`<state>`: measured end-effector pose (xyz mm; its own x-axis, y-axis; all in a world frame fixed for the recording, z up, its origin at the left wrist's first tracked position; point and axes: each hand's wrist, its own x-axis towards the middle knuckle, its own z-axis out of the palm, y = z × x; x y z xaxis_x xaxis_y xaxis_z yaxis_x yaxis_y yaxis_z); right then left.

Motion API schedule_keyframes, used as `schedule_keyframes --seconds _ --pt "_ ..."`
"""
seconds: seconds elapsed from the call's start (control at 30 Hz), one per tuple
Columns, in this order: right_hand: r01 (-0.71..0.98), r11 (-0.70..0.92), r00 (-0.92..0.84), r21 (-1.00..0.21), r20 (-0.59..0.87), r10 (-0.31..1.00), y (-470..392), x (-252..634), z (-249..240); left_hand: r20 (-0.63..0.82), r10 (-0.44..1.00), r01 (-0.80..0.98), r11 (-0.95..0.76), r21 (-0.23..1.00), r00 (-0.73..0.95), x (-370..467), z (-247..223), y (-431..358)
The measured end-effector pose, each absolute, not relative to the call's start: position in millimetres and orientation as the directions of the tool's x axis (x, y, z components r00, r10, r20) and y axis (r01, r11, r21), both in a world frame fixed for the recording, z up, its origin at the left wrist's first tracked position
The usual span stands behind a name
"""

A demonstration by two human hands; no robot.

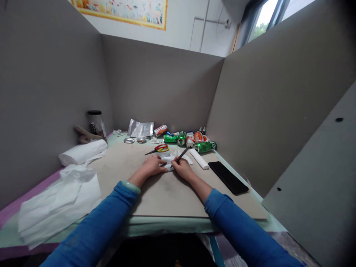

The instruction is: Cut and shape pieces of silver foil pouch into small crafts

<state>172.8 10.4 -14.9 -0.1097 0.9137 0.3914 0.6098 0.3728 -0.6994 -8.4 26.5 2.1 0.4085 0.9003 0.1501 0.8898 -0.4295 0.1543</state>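
Note:
In my right hand (183, 167) is a dark, slim pen-like tool (183, 152), its upper end slanting up and to the right. Its tip is hidden by my fingers, low over a small silvery sheet (167, 158). White crumpled tissue (175, 154) lies under and beside that sheet. My left hand (153, 165) rests at the sheet's left side, fingers apart and lying on its edge. Just beyond both hands are scissors (161, 148) with red and yellow handles, blades pointing left. The work lies on a beige board (167, 196).
Crushed drink cans (204, 147), a silvery metal sheet (140, 128) and can ends (129, 140) line the back. At right lie a white rounded bar (199, 158) and a black phone (228, 177). A tissue roll (83, 151) and clear jar (96, 124) stand left, within grey partitions (161, 81).

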Motion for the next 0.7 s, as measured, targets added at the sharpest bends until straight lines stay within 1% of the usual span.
schedule_keyframes --seconds 0.1,0.23,0.43,0.7 --pt "0.623 0.385 -0.127 -0.681 0.398 0.909 9.7 172.2 -13.8 0.144 0.902 0.891 -0.427 0.153 0.407 -8.3 3.1 25.9" --pt "0.645 0.356 -0.111 -0.676 0.379 0.919 8.5 171.6 -12.2 0.141 0.905 0.893 -0.421 0.158 0.401 -8.4 2.8 26.2" --pt "0.637 0.369 -0.123 -0.676 0.384 0.915 9.1 171.7 -13.2 0.154 0.900 0.890 -0.429 0.154 0.408 -8.9 0.3 27.9" --pt "0.685 0.357 -0.128 -0.635 0.378 0.917 10.9 170.1 -12.6 0.138 0.905 0.894 -0.421 0.151 0.403 -8.0 4.8 24.7"
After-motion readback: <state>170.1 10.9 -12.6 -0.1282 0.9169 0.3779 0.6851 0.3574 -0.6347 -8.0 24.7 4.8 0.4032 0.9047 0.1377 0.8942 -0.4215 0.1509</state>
